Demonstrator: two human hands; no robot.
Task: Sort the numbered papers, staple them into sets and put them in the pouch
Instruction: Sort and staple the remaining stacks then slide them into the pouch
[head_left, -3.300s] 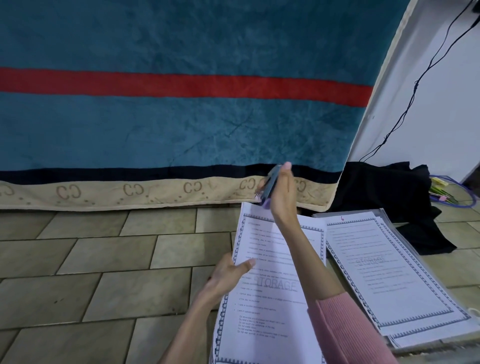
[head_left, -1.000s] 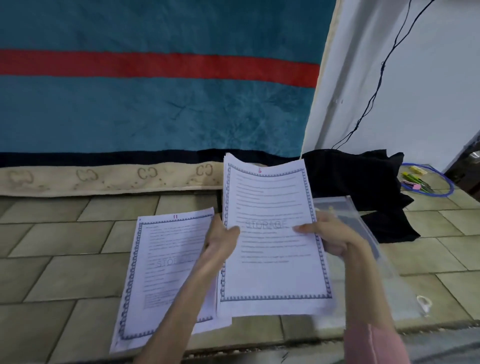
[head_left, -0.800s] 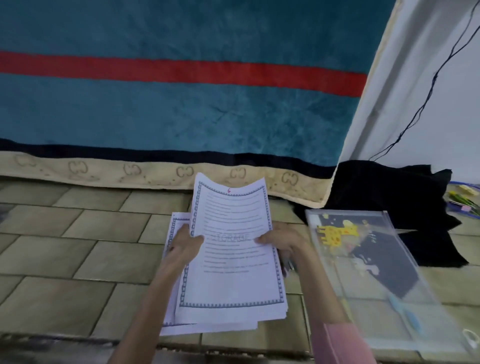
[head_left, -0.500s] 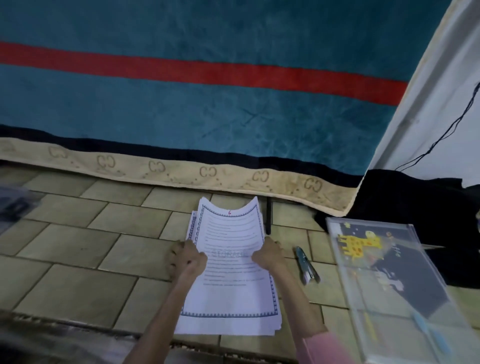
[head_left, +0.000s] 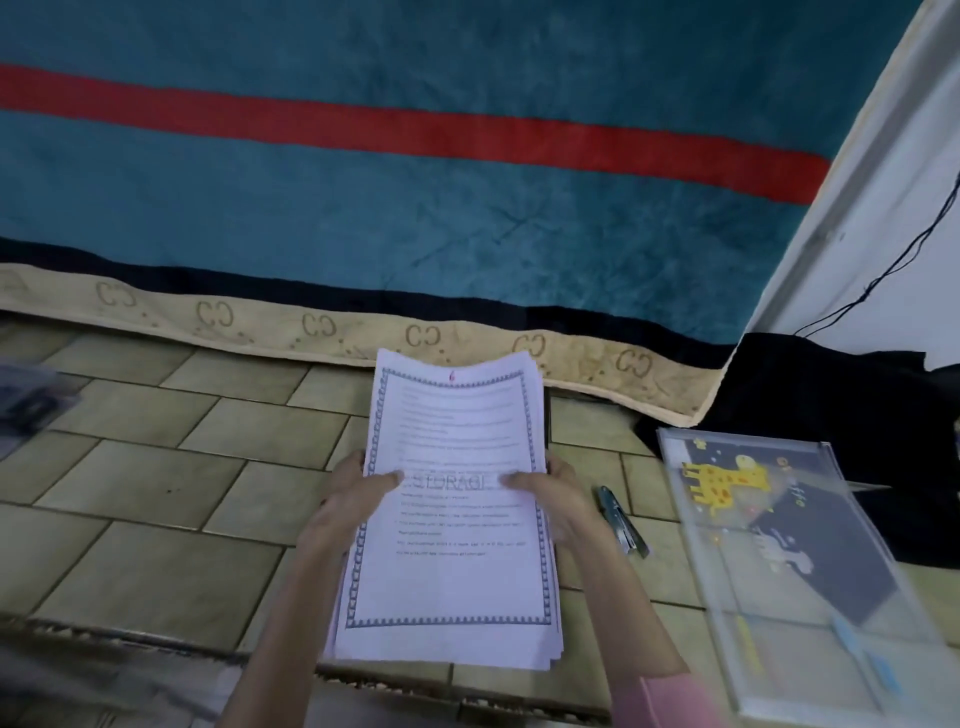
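At centre frame, you hold a stack of papers (head_left: 452, 519) over the tiled floor (head_left: 156, 493), one hand on each long edge. Your left hand (head_left: 348, 501) grips the stack's left side, its thumb laid across the top sheet; your right hand (head_left: 553, 499) grips the right side the same way, thumb pressed onto the page near the faint word "STORAGE". Both hands are closed on the stack, fingers tucked out of sight beneath it. The top sheet carries a decorative blue border and a red "6" written at its upper margin, and its upper edge curls slightly. Several sheets fan out unevenly at the stack's lower right corner.

Right of your right hand, a stapler (head_left: 621, 522) lies on the tiles, apart from the papers and untouched. Farther right, at the lower right of the frame, a clear plastic pouch (head_left: 810, 582) printed with a yellow giraffe lies flat on the floor, a dark sheet visible inside it; the stack is well clear of it.

Across the upper half of the frame hangs a teal blanket (head_left: 363, 208) with a red stripe, a dark band and a tan hem patterned with paired letters. Black cloth (head_left: 810, 384) is bunched on the floor at the right, behind the pouch, below a white wall (head_left: 893, 249) with a thin black cable (head_left: 893, 260) trailing down it. A pink sleeve (head_left: 670, 701) shows on your right arm at the bottom edge. A blurred dark object sits at the far left edge; what it is cannot be told.
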